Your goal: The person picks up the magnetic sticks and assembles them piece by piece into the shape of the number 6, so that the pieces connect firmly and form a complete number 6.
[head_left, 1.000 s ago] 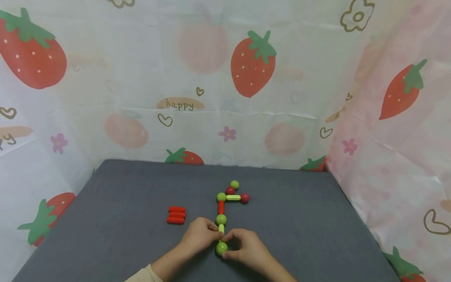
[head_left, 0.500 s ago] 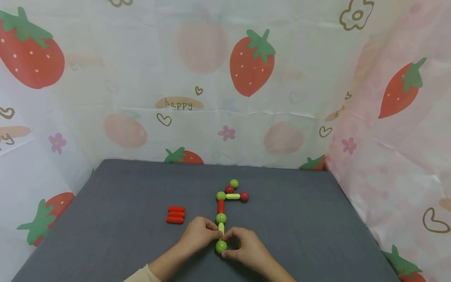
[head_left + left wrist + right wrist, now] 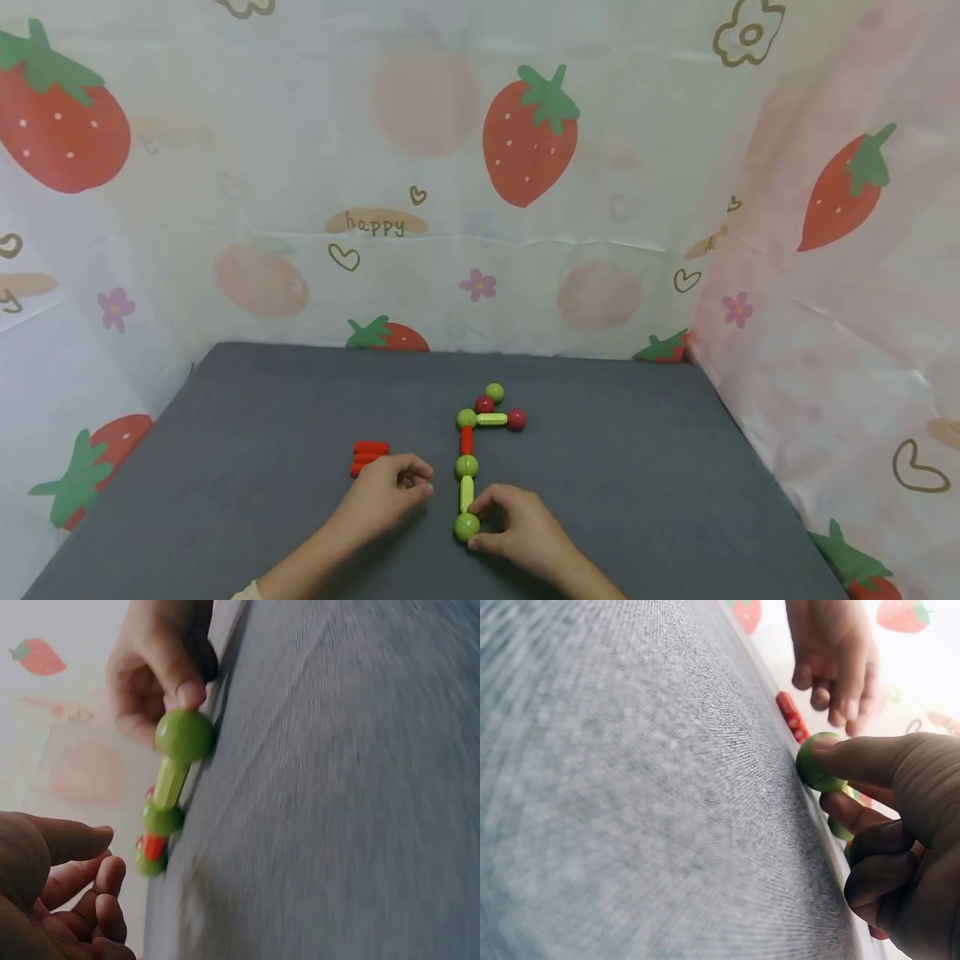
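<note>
My right hand (image 3: 528, 531) pinches the near green ball (image 3: 467, 527) between thumb and fingers at the end of a chain. From that ball a yellow-green rod (image 3: 467, 493) leads to a middle green ball (image 3: 467, 466), then a red rod (image 3: 467, 441) and a far green ball (image 3: 467, 418). A second yellow-green rod (image 3: 492, 419) branches right to a dark red ball (image 3: 517, 419). My left hand (image 3: 386, 492), holding nothing, hovers left of the chain with loosely bent fingers. It partly covers three red rods (image 3: 371, 448) lying side by side.
Behind the far corner of the chain lie another red ball (image 3: 484, 404) and a green ball (image 3: 494, 392). The dark grey table (image 3: 637, 450) runs back to a strawberry-printed cloth (image 3: 435, 167), which also hangs at both sides.
My left hand has let go of the near yellow-green rod and moved left, toward the red rods. The right hand stays at the near green ball.
</note>
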### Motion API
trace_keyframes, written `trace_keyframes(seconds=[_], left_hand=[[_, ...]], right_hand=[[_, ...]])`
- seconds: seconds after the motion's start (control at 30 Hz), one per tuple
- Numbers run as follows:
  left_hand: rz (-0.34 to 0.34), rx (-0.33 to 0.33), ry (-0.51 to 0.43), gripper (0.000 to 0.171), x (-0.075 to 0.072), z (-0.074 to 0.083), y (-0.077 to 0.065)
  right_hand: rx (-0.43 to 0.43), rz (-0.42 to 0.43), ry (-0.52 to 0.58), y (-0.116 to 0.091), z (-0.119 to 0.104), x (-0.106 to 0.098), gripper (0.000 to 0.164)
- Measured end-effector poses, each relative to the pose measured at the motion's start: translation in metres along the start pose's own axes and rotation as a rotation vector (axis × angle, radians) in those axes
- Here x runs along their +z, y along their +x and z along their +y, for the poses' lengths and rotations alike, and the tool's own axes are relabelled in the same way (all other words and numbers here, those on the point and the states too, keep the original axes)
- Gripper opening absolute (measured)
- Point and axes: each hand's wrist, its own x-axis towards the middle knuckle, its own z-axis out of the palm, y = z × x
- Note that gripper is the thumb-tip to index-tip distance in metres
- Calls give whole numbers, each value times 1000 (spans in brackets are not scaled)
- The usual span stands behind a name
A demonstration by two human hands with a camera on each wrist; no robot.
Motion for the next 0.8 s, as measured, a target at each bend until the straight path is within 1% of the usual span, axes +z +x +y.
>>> trace_keyframes(seconds=[0.17, 0.3, 0.4, 0.5, 0.67, 0.8], left_hand=[[92, 0, 60, 13, -20, -7, -6], [141, 42, 123, 15, -36, -16, -8], [161, 58, 172, 15, -47, -25, -9], [172, 52, 216, 16, -56, -35, -9], [198, 69, 303, 19, -68, -54, -11], [203, 90, 324, 21, -74, -67, -12]], right_hand=[[13, 3, -5, 0, 1, 1, 32], [16, 2, 4, -1, 1, 1, 32], [7, 3, 9, -1, 1, 1, 32], [0, 4, 13, -1, 1, 1, 32], [-6, 8, 5, 0, 2, 1, 32], [-6, 8, -3, 0, 3, 1, 32]])
